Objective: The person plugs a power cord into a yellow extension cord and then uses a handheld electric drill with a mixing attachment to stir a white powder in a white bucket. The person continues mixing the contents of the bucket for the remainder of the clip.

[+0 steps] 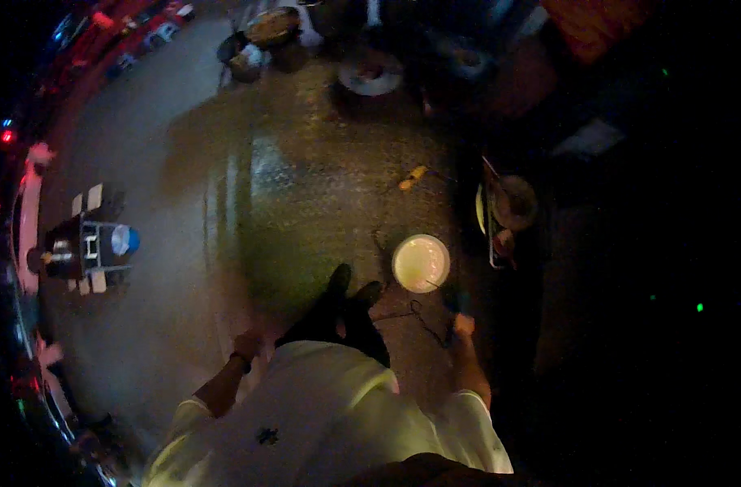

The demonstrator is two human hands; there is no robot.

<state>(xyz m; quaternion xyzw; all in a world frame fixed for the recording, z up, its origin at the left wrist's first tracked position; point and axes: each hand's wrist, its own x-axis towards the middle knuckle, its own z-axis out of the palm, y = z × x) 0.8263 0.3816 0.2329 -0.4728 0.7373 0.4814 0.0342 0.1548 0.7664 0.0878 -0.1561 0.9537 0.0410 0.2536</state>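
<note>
My right hand (463, 325) is shut on a dark tool (459, 301), blurred and mostly lost in the dark. A thin rod (433, 284) reaches over the near rim of a round bucket or tub (420, 263) of pale, brightly lit material. I cannot tell for certain whether the rod belongs to the tool. A dark cable (428, 325) loops over the floor between my feet and that hand. My left hand (247, 344) hangs beside my hip with a dark band at the wrist. Its fingers are too dim to make out, and nothing shows in it.
A yellow object (414, 178) lies on the wet-looking floor (322, 201) beyond the tub. Round containers (515, 204) stand at the right, a pale basin (370, 78) ahead. At the left is a framed table or cart (96, 268) bearing a blue-and-white container (125, 240).
</note>
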